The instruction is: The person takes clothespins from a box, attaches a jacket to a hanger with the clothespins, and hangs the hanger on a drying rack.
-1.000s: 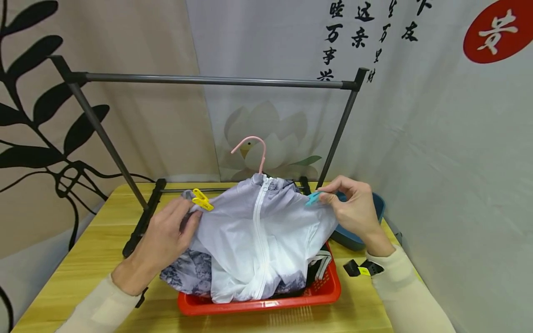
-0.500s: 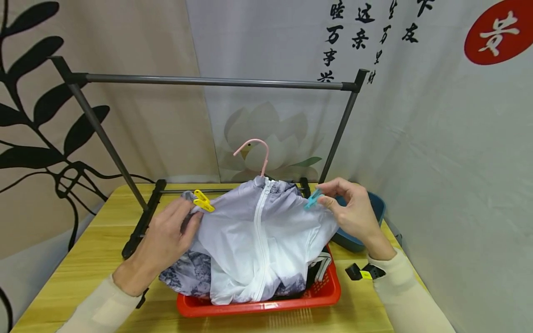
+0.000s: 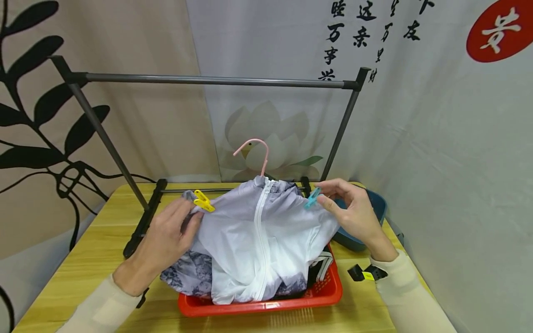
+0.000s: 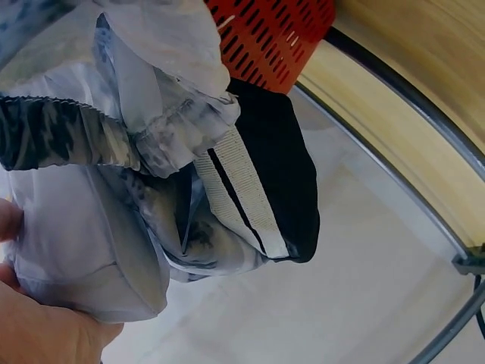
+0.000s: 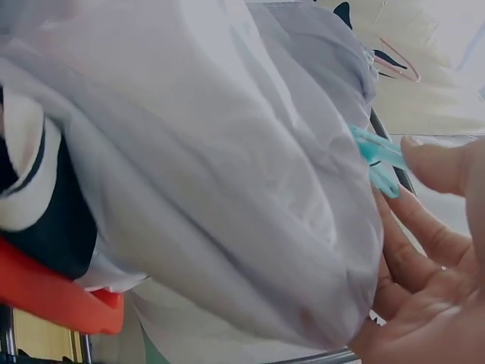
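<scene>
A white and lavender zip-up jacket (image 3: 237, 240) hangs on a pink hanger (image 3: 266, 157), its lower part over a red basket (image 3: 266, 307). My left hand (image 3: 168, 229) grips the jacket at its left shoulder; in the left wrist view its fingers hold the pale cloth (image 4: 83, 250). A yellow clothespin (image 3: 203, 200) is clipped there, beside the fingertips. On the right shoulder sits a blue clothespin (image 3: 312, 198), its handles spread apart. My right hand (image 3: 354, 210) is at this clothespin, thumb and fingers loosely around its handle ends (image 5: 386, 155), fingers fairly straight.
A dark metal rack (image 3: 216, 80) stands behind the jacket on the wooden table (image 3: 104, 240). A dark blue bin (image 3: 376, 208) is partly behind my right hand. Dark clothing with white stripes (image 3: 322, 266) lies in the basket. Printed curtains (image 3: 437, 138) hang behind.
The blue clothespin's handles have spread from a pinched position, and my right thumb and fingers have loosened from them. The hanger hook shifted slightly right. My left hand stays in place.
</scene>
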{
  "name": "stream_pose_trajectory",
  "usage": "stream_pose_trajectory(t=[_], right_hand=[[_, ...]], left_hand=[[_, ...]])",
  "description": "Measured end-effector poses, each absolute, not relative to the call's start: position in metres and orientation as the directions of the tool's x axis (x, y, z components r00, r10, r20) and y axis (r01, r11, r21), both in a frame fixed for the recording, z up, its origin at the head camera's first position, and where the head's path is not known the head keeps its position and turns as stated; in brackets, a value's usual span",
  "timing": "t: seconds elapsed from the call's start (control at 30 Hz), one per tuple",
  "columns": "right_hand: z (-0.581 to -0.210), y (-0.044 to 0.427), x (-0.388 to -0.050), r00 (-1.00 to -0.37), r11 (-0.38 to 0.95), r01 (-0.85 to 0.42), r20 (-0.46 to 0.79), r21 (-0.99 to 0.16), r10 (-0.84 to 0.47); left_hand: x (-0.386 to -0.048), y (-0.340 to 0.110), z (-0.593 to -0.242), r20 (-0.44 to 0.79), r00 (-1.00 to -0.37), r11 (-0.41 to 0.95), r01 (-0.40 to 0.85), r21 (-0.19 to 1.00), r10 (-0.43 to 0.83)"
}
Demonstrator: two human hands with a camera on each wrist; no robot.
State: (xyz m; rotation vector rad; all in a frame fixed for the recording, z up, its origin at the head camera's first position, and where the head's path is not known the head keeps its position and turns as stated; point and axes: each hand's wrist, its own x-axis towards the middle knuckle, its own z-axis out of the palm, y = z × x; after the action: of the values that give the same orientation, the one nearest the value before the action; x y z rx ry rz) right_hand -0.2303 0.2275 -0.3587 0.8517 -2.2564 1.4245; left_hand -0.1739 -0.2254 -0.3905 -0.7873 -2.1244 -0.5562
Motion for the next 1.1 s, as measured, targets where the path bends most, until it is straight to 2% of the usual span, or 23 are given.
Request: stream_pose_trajectory(t=[0.2,0.6,0.93,1.1], right_hand=[[-0.361,0.234,-0.23,-0.771,0.34,-0.635,0.535,-0.694,-0.345],[-0.367,0.244,-0.232,-0.83,0.497,-0.54,0.334,-0.679,-0.446],[-0.374,0.243,-0.234,-0.813,0.509,-0.56,0.318,-0.654,-0.487],[-0.375,0.242,-0.237,-0.76,0.426,-0.627,0.394,-0.652,-0.516]], left_hand=[[-0.175,-0.225,-0.394,0.803,-0.492,0.707,0.695,0.13,0.336],[-0.174,-0.224,-0.394,0.797,-0.498,0.713,0.689,0.126,0.341],[-0.174,-0.223,-0.395,0.793,-0.509,0.72,0.681,0.133,0.335],[-0.176,-0.223,-0.395,0.795,-0.508,0.722,0.679,0.133,0.332]])
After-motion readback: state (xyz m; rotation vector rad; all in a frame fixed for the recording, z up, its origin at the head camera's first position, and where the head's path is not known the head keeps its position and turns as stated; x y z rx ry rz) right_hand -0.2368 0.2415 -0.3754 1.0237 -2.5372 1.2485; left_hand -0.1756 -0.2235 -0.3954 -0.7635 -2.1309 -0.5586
